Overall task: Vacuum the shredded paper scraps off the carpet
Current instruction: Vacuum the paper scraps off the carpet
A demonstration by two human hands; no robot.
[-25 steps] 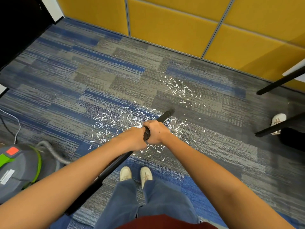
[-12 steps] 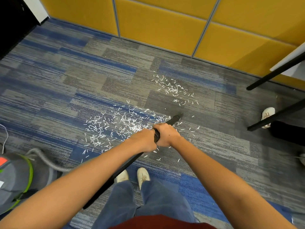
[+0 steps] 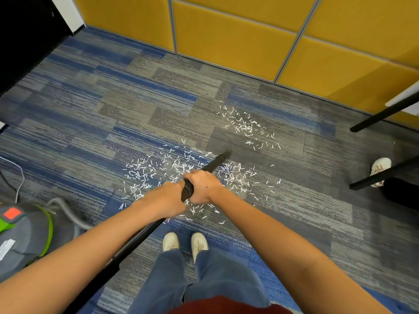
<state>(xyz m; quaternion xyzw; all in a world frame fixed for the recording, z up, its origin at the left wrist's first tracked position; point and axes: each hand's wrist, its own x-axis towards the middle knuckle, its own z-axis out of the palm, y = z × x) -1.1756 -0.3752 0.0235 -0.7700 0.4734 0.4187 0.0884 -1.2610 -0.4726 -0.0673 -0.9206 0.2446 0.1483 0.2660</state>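
White shredded paper scraps point(image 3: 158, 171) lie scattered over the grey and blue carpet point(image 3: 90, 114) in front of my feet, with a smaller patch point(image 3: 244, 125) farther off. A black vacuum wand point(image 3: 215, 163) slants up and right, its nozzle tip between the two patches. My left hand point(image 3: 167, 199) and my right hand point(image 3: 204, 186) both grip the wand side by side, near its middle. The wand's lower part runs under my left forearm.
The grey vacuum body point(image 3: 20, 236) with green trim and a red button sits at the left, its grey hose point(image 3: 68, 211) curving toward me. Yellow wall panels point(image 3: 226, 37) close the far side. Black table legs point(image 3: 383, 114) and another person's white shoe point(image 3: 381, 168) are at the right.
The view has shifted back to the left, so the vacuum body shows more. The nozzle tip sits a little farther left among the scraps. Both hands keep their grip.
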